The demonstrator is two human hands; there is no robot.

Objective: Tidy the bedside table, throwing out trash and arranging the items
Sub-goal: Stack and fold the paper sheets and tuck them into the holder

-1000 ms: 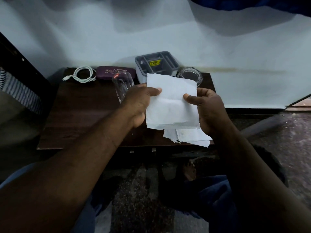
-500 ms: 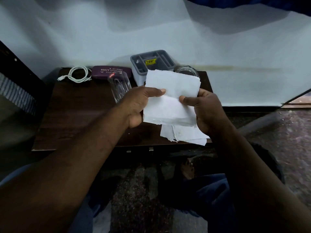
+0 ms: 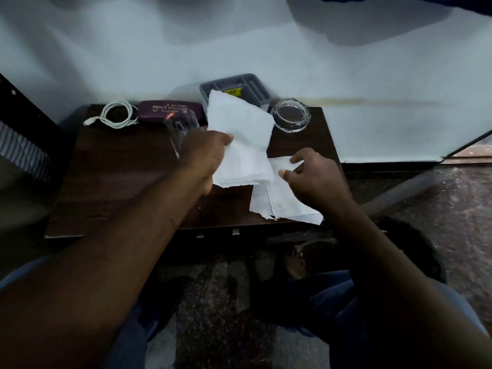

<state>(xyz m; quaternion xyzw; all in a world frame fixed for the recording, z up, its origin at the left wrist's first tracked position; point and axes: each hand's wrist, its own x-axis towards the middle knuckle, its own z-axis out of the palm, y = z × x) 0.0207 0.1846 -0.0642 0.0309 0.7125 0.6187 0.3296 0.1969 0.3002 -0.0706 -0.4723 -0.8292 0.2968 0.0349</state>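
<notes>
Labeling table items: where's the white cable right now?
Head view: the coiled white cable lies at the back-left corner of the table, just left of the purple glasses case.

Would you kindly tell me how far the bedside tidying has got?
Done, seemingly: cable, case, tray and jar sit along the back edge. In hand: left hand grips one paper, right hand pinches more sheets. Left: binning them, placing the glass.

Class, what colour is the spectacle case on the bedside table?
The spectacle case is dark purple; head view.

Pale bluish wall [image 3: 133, 49], dark wood bedside table [image 3: 111, 182], speckled floor [image 3: 452, 209], dim light
</notes>
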